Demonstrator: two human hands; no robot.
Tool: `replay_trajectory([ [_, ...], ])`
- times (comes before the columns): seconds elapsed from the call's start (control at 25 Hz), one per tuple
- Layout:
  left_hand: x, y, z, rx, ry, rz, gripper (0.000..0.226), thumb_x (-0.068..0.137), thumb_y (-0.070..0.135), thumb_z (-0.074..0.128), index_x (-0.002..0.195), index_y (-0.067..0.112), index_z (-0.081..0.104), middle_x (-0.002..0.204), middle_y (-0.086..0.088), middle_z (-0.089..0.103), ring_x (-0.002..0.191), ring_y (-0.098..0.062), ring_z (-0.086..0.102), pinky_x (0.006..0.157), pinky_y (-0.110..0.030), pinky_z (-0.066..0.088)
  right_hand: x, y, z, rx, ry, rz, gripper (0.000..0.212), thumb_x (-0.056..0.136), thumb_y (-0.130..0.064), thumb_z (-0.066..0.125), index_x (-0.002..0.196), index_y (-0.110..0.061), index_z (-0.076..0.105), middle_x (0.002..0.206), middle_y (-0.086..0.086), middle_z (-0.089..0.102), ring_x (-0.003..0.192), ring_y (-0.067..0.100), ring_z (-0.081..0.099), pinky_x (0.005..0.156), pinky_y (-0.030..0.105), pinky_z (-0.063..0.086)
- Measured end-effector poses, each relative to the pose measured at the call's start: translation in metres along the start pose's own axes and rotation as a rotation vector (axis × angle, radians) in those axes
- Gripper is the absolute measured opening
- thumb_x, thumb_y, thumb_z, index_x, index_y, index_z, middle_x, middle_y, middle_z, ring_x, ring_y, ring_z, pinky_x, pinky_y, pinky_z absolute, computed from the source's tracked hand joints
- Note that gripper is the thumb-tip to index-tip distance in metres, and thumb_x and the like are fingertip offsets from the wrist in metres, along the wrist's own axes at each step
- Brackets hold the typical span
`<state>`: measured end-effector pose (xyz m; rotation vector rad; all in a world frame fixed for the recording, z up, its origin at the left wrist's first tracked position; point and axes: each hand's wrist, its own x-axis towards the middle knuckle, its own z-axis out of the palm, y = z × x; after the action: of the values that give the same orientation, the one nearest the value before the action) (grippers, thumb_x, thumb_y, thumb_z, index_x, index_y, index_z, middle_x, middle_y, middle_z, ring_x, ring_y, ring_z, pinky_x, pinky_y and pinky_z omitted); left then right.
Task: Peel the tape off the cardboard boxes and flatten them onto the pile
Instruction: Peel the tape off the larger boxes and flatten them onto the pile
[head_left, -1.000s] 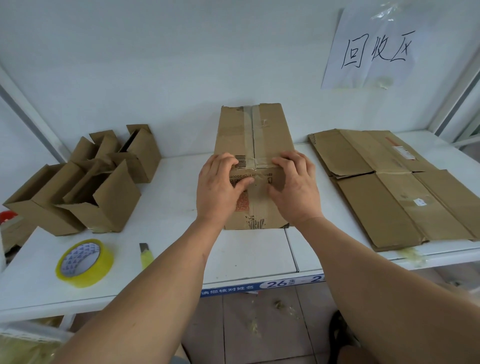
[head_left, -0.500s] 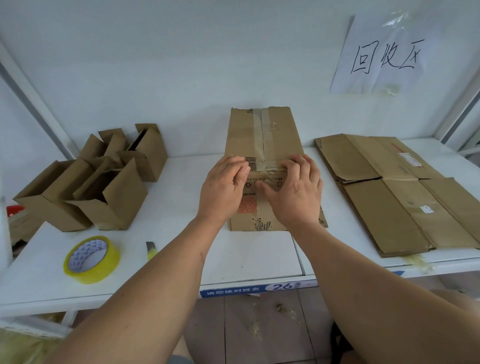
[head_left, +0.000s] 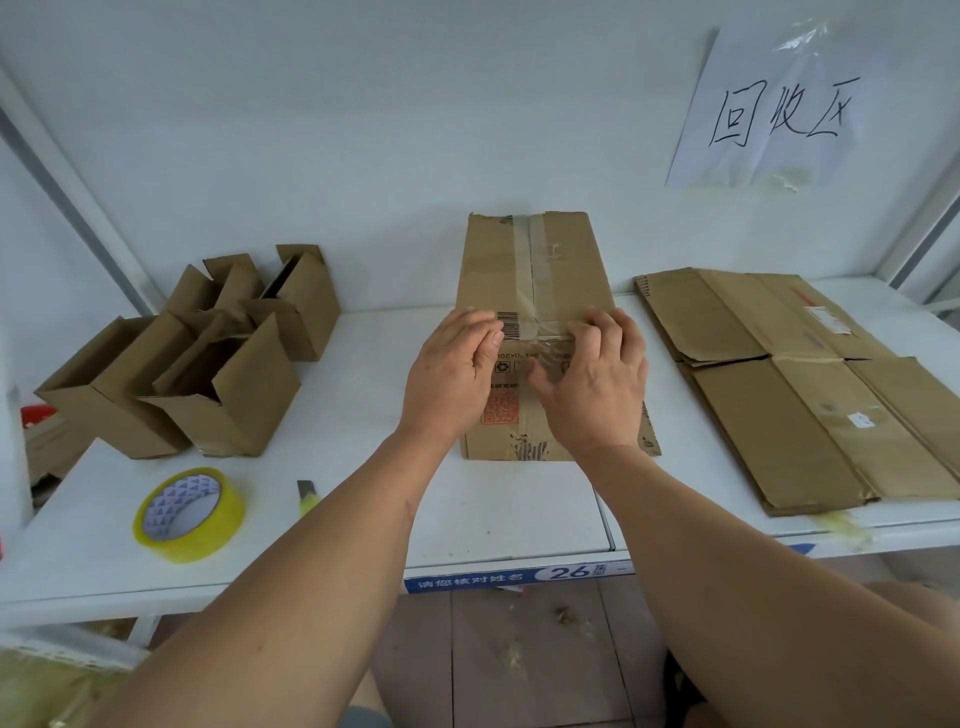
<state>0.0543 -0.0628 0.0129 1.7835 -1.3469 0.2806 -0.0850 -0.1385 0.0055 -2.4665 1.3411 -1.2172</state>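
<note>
Cardboard box (head_left: 535, 270), taped shut, sits mid-shelf on the white table (head_left: 498, 514) w/ both hands on its near top edge: left hand (head_left: 451, 371) rests there w/ fingers bent loosely, holding nothing, while right hand (head_left: 597, 384) has its fingers curled over the edge, pinching a crumpled bit of clear tape (head_left: 545, 345) lifted off the seam. Flattened cardboard pile (head_left: 810, 384) lies just right of the box; open boxes (head_left: 197, 358) stand well left, w/ a yellow tape roll (head_left: 189, 514) and a utility knife (head_left: 307, 496) nearer the front edge.
</note>
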Motion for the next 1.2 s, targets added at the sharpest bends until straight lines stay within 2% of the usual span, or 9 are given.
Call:
replay_trajectory([
  [0.16, -0.001, 0.0, 0.001, 0.016, -0.003, 0.007, 0.031, 0.102, 0.024, 0.046, 0.117, 0.009, 0.069, 0.123, -0.002, 0.066, 0.126, -0.022, 0.052, 0.104, -0.04, 0.044, 0.001, -0.006, -0.005, -0.091, -0.026, 0.009, 0.059, 0.076, -0.052, 0.063, 0.115, -0.008, 0.059, 0.139, 0.009, 0.052, 0.141, 0.032, 0.029, 0.114, 0.048, 0.023],
  [0.28, 0.0, 0.0, 0.001, 0.024, 0.002, 0.011, 0.032, 0.101, 0.024, 0.046, 0.117, 0.008, 0.069, 0.123, -0.003, 0.066, 0.126, -0.022, 0.053, 0.104, -0.037, 0.043, 0.004, -0.011, -0.002, -0.109, -0.042, 0.024, 0.063, 0.073, -0.057, 0.063, 0.112, -0.007, 0.058, 0.138, 0.008, 0.052, 0.14, 0.032, 0.03, 0.113, 0.047, 0.024],
  [0.48, 0.0, -0.001, 0.001, 0.052, -0.002, 0.019, 0.032, 0.101, 0.025, 0.046, 0.118, 0.009, 0.068, 0.124, -0.002, 0.066, 0.127, -0.021, 0.051, 0.107, -0.032, 0.039, 0.004, -0.007, 0.004, -0.133, 0.02, -0.052, 0.048, 0.076, -0.043, 0.063, 0.106, -0.005, 0.06, 0.126, 0.009, 0.06, 0.129, 0.031, 0.04, 0.107, 0.048, 0.031],
  [0.6, 0.0, -0.001, 0.001, 0.072, 0.015, 0.044, 0.036, 0.102, 0.029, 0.043, 0.118, 0.009, 0.068, 0.124, -0.002, 0.066, 0.126, -0.021, 0.052, 0.106, -0.027, 0.035, 0.004, -0.006, 0.005, -0.128, 0.029, -0.053, 0.044, 0.077, -0.039, 0.061, 0.105, -0.005, 0.06, 0.125, 0.008, 0.06, 0.128, 0.031, 0.041, 0.107, 0.048, 0.031],
  [0.68, 0.0, 0.0, 0.0, 0.096, 0.014, 0.071, 0.04, 0.099, 0.032, 0.042, 0.117, 0.008, 0.069, 0.123, -0.002, 0.067, 0.124, -0.022, 0.053, 0.104, -0.029, 0.038, 0.004, -0.006, 0.006, -0.118, 0.027, -0.05, 0.043, 0.077, -0.038, 0.061, 0.105, -0.005, 0.06, 0.126, 0.008, 0.06, 0.129, 0.031, 0.042, 0.108, 0.048, 0.03],
  [0.92, 0.003, 0.0, 0.002, 0.331, 0.02, 0.192, 0.045, 0.082, 0.041, 0.061, 0.11, 0.008, 0.068, 0.117, -0.004, 0.066, 0.114, -0.026, 0.059, 0.097, -0.04, 0.045, 0.006, 0.007, -0.002, -0.053, -0.038, -0.09, 0.045, 0.082, -0.044, 0.066, 0.113, -0.011, 0.062, 0.133, 0.002, 0.057, 0.133, 0.026, 0.038, 0.11, 0.044, 0.028],
  [1.04, 0.001, 0.004, 0.008, 0.311, 0.077, 0.169, 0.046, 0.078, 0.044, 0.06, 0.107, 0.008, 0.066, 0.115, -0.003, 0.065, 0.112, -0.026, 0.058, 0.096, -0.041, 0.046, 0.009, 0.026, -0.01, 0.011, -0.09, -0.178, 0.046, 0.084, -0.04, 0.066, 0.124, -0.017, 0.06, 0.136, -0.002, 0.055, 0.133, 0.023, 0.037, 0.109, 0.042, 0.032],
  [1.2, -0.001, 0.002, 0.009, 0.254, 0.066, 0.138, 0.045, 0.076, 0.036, 0.075, 0.109, 0.008, 0.065, 0.117, -0.002, 0.065, 0.115, -0.024, 0.057, 0.099, -0.037, 0.042, 0.006, 0.026, -0.009, 0.088, -0.097, -0.155, 0.051, 0.082, -0.041, 0.069, 0.125, -0.017, 0.058, 0.138, -0.003, 0.053, 0.136, 0.022, 0.033, 0.11, 0.043, 0.031],
])
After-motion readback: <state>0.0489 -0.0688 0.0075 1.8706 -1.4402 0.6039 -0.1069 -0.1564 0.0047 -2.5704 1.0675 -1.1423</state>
